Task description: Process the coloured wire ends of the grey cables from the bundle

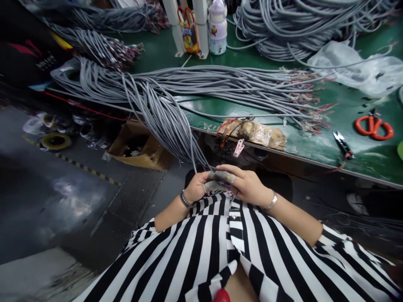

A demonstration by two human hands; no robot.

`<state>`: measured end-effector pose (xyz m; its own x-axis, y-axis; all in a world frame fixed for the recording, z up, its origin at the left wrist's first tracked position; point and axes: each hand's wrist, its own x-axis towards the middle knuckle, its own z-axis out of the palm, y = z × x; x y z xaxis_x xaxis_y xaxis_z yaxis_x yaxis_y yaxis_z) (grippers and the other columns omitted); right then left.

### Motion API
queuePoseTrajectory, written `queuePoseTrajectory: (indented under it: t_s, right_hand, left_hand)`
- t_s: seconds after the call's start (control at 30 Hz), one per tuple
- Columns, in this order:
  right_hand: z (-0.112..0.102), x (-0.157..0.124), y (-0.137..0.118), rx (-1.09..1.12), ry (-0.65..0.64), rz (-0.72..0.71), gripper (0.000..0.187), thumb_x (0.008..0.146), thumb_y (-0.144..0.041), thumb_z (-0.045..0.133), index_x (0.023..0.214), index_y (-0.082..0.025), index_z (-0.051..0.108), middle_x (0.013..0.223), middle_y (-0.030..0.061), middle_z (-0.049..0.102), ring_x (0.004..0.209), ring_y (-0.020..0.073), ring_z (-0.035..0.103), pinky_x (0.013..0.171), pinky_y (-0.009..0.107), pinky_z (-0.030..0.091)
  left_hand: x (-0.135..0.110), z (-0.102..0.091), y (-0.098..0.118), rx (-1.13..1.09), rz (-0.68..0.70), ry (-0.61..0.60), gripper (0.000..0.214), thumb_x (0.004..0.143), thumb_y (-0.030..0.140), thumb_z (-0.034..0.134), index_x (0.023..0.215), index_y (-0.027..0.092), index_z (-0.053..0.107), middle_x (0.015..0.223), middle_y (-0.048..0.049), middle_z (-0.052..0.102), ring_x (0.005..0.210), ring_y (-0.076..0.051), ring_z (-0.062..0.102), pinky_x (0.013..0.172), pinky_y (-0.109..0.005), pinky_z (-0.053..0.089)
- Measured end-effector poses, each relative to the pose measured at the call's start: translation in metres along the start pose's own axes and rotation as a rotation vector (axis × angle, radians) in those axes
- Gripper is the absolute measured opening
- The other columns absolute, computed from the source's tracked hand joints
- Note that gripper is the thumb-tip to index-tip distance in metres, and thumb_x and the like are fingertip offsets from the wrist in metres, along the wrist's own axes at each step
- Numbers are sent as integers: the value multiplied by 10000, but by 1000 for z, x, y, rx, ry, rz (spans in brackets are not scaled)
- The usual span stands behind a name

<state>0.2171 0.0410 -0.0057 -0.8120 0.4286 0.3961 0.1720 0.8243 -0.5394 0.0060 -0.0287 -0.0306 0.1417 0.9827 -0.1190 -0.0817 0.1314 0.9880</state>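
Note:
A bundle of grey cables [166, 121] hangs over the table edge down to my hands, close in front of my body. My left hand [199, 186] is closed around cable ends, with grey covers on some of its fingers. Against it, my right hand [248, 184] is closed too, its covered fingertips meeting the left at the cable ends. Thin coloured wires [228, 191] stick out between the hands. How each finger grips the single wires is hidden.
On the green table [315, 151] lie orange-handled scissors [374, 126], small snips [344, 146], a taped board [255, 133] with a pink clip [239, 147], and a plastic bag [355, 67]. A lidded bottle [218, 29] stands behind. Below left is a cardboard box [141, 157].

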Motion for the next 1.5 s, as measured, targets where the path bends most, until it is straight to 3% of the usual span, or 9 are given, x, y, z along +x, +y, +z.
queuePoseTrajectory:
  t_s: [0.23,0.37,0.47,0.57,0.77,0.97,1.13,1.37,1.5]
  right_hand:
    - [-16,-4,19,26,-91,35,197,879,-221,551,984,-229,717,961,84,718,794,166,644,701,265,471]
    - [-18,-16,32,14,84,357,162,868,-274,571,893,-192,708,827,77,687,717,169,603,641,270,442]
    - [-8,-29,31,317,174,666,314,916,-433,513,794,-172,638,688,45,633,554,128,518,524,252,410]
    - [0,-39,19,786,40,806,461,944,-571,399,792,-171,572,663,19,614,404,68,362,378,222,299]
    - [-3,-32,-5,1226,-80,838,307,872,-410,606,1043,-155,591,680,-8,637,384,37,390,343,175,249]
    - [0,-26,-5,1571,-130,896,385,834,-285,629,1197,-174,566,780,25,698,313,-2,288,305,163,119]
    - [7,-27,-3,1662,-161,942,287,819,-264,638,1084,-174,576,723,-8,660,304,-13,219,291,142,113]
    - [16,-22,8,1606,60,1067,157,756,-192,620,888,-174,536,660,-54,547,346,-12,171,300,121,90]
    - [9,-28,39,1403,471,1212,218,697,-136,584,777,-212,397,594,-98,464,344,-6,157,315,106,107]
  left_hand:
    - [-1,-6,3,110,18,-154,438,761,537,718,864,110,730,811,-96,737,714,-175,675,682,-266,545]
    - [1,-9,1,170,47,-187,409,781,503,712,891,111,743,826,-109,747,725,-184,691,677,-263,552]
    - [1,-7,0,146,53,-139,390,797,491,701,884,111,722,683,-67,702,576,-130,634,571,-228,518]
    - [2,-5,-3,112,33,-100,398,835,501,655,907,111,684,606,-21,638,447,-67,517,455,-182,433]
    - [4,1,-7,108,60,-20,397,849,502,634,927,115,677,538,23,542,432,-49,415,447,-177,379]
    - [3,2,-6,188,74,-83,400,836,511,646,899,122,709,614,-22,612,562,-112,555,578,-228,477]
    - [4,0,-14,258,102,-137,378,870,478,612,930,116,705,752,-67,697,694,-150,646,654,-240,526]
    - [5,-2,-17,323,132,-144,359,874,460,608,928,123,721,848,-92,739,754,-167,684,715,-261,553]
    - [-3,-3,-12,273,106,-215,360,854,465,633,902,123,733,811,-100,741,713,-172,686,674,-257,555]
